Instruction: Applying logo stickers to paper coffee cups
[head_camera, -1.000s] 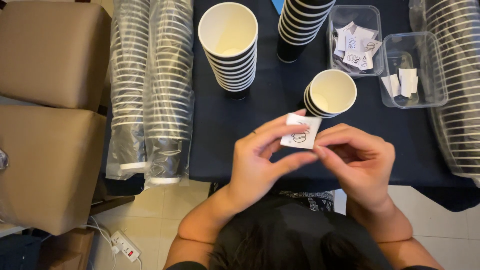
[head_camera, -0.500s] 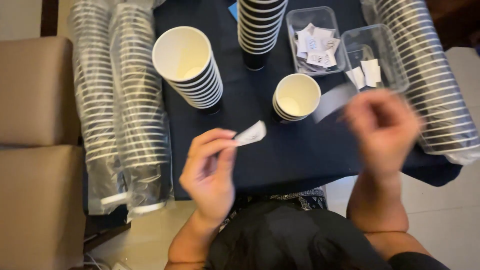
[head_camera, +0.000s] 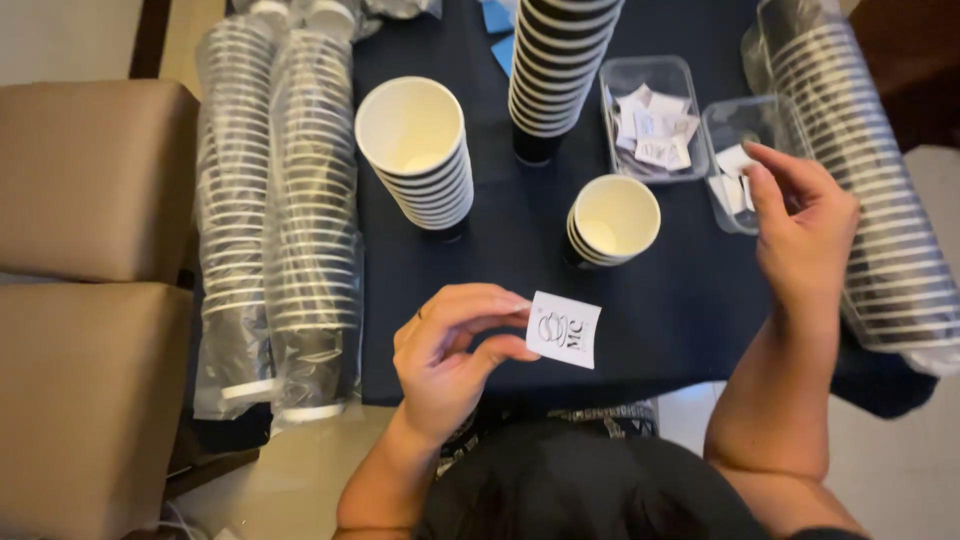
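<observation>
From my seat I start at the far left, where two tan upholstered chair seats (head_camera: 90, 300) sit against the pale tiled floor (head_camera: 290, 480). Next come two long sleeves of paper cups wrapped in clear plastic (head_camera: 275, 220), lying side by side along the left edge of the table with its dark navy cloth (head_camera: 500, 250).

On the cloth, a leaning stack of white-lined, black-striped paper cups (head_camera: 415, 150) opens towards me — just right of the wrapped sleeves. Below it, near the table's front edge, my left hand (head_camera: 450, 360) pinches a small white square sticker with a dark printed mark (head_camera: 563, 329) between thumb and fingertips, holding it by its left edge above the cloth.

Further right a tall stack of the same striped cups (head_camera: 555, 60) stands at the back, and a short stack of them (head_camera: 612, 220) sits in front of it, mouth up. Beside these are two clear plastic rectangular tubs: the left clear tub (head_camera: 650, 115) holds a heap of white stickers, the right clear tub (head_camera: 740, 170) holds a few.

My right hand (head_camera: 800, 230) hovers over that right tub, fingers loosely curled and spread, gripping nothing I can make out. Behind it another plastic-wrapped sleeve of cups (head_camera: 870, 180) runs along the right edge — beyond it, pale floor.
</observation>
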